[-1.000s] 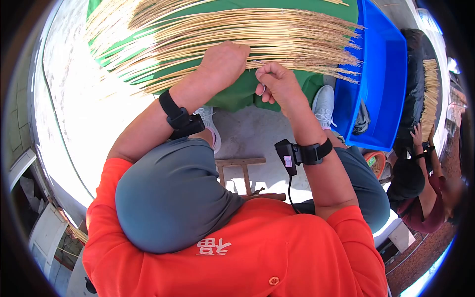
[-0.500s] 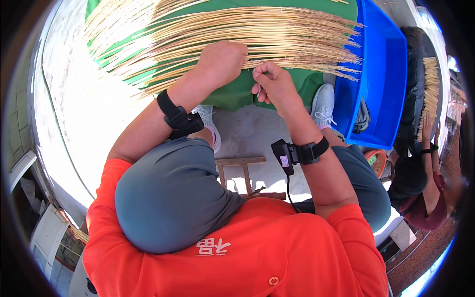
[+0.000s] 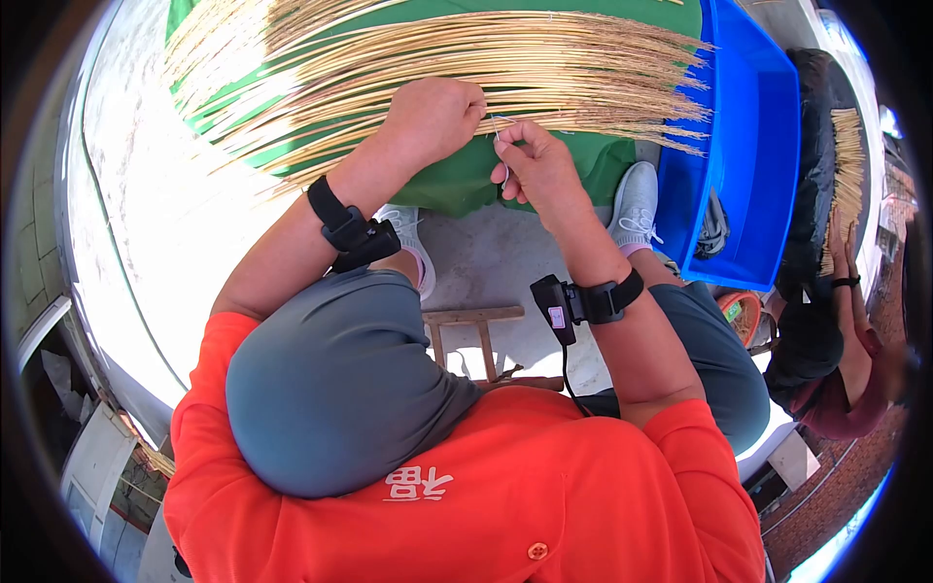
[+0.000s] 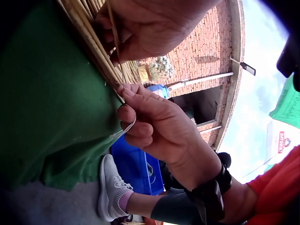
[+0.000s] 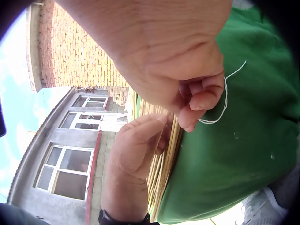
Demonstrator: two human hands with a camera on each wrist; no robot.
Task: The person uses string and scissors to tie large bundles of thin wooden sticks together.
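Observation:
In the head view my left hand (image 3: 432,117) lies over the near edge of long straw-coloured stalks (image 3: 428,63) on green cloth (image 3: 447,189). The left wrist view shows its fingers curled round a thin stalk (image 4: 112,29). Just right of it, my right hand (image 3: 539,170) pinches a thin white string (image 3: 499,129) between thumb and forefinger, fingertips close to the front stalks. Seen in the right wrist view, a loose length of string (image 5: 226,98) curves over the cloth beside the right hand's curled fingers. The left fingertips are partly hidden there.
A blue bin (image 3: 753,165) stands right of the cloth, with a dark item inside. Below are grey shoes (image 3: 634,209) and a small wooden stool (image 3: 473,317). Far right, another person (image 3: 826,374) reaches to a second row of stalks (image 3: 847,165).
My right hand has shifted slightly left, toward the left hand, with the string. The left hand has moved slightly left. The other person's arms have moved down in the picture.

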